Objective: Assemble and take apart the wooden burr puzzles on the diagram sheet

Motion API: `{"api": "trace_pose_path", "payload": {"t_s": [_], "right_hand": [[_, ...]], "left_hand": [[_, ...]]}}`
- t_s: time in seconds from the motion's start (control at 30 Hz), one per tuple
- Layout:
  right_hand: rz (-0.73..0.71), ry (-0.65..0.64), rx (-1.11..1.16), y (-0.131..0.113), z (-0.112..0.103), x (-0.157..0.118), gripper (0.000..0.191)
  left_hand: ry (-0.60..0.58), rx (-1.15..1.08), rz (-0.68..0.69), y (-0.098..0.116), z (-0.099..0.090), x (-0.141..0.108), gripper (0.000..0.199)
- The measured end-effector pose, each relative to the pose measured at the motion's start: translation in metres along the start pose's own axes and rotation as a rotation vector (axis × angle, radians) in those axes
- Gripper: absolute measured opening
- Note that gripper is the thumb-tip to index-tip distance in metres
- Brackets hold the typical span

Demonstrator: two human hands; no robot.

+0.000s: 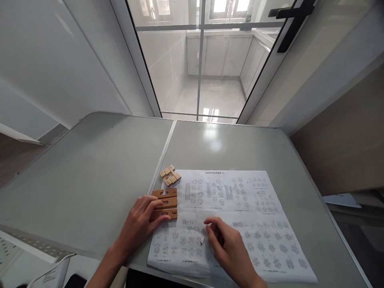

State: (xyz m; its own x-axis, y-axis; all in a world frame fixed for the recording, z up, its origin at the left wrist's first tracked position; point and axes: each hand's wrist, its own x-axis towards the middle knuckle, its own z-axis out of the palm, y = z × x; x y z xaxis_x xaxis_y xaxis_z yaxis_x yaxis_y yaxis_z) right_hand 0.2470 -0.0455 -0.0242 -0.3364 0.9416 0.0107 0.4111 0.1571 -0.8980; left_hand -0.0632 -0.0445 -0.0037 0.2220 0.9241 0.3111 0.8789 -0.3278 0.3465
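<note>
Three brown notched wooden blocks [171, 202] lie side by side at the left edge of a large printed sheet [222, 214]. My left hand [141, 220] rests on their left ends, fingers apart, thumb on the nearest block. Just beyond them sits a small cluster of pale wooden pieces [170, 176], at the sheet's upper left corner. My right hand [229, 250] is over the lower middle of the sheet with its fingers curled; whether anything is between them is hidden. A small torn or marked spot shows on the paper left of that hand.
The grey folding table [120, 160] has a metal seam [168, 140] running away from me. Behind it stands a glass door [199, 72] with a black handle [295, 20]. Dark objects and a white cable lie below the front edge, at the lower left.
</note>
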Motion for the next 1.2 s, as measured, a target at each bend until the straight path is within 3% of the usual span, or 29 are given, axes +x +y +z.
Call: {"api": "trace_pose_path", "payload": {"t_s": [0.23,0.47,0.73,0.97,1.2], "right_hand": [[0.009,-0.02,0.017,0.004,0.0,-0.001,0.027],[0.005,0.018,0.02,0.006,0.003,-0.003,0.027],[0.069,0.026,0.032,0.006,0.006,-0.002,0.03],[0.105,0.074,0.014,0.01,0.014,0.0,0.035],[0.101,0.144,-0.011,0.002,0.016,0.005,0.036]], "left_hand": [[0.06,-0.072,-0.167,-0.001,0.002,0.007,0.019],[0.145,-0.102,-0.247,0.0,0.005,0.008,0.018],[0.196,-0.087,-0.249,-0.004,0.011,0.0,0.023],[0.2,-0.139,-0.235,-0.006,0.011,-0.001,0.041],[0.229,-0.167,-0.174,-0.011,0.011,-0.004,0.042]]}}
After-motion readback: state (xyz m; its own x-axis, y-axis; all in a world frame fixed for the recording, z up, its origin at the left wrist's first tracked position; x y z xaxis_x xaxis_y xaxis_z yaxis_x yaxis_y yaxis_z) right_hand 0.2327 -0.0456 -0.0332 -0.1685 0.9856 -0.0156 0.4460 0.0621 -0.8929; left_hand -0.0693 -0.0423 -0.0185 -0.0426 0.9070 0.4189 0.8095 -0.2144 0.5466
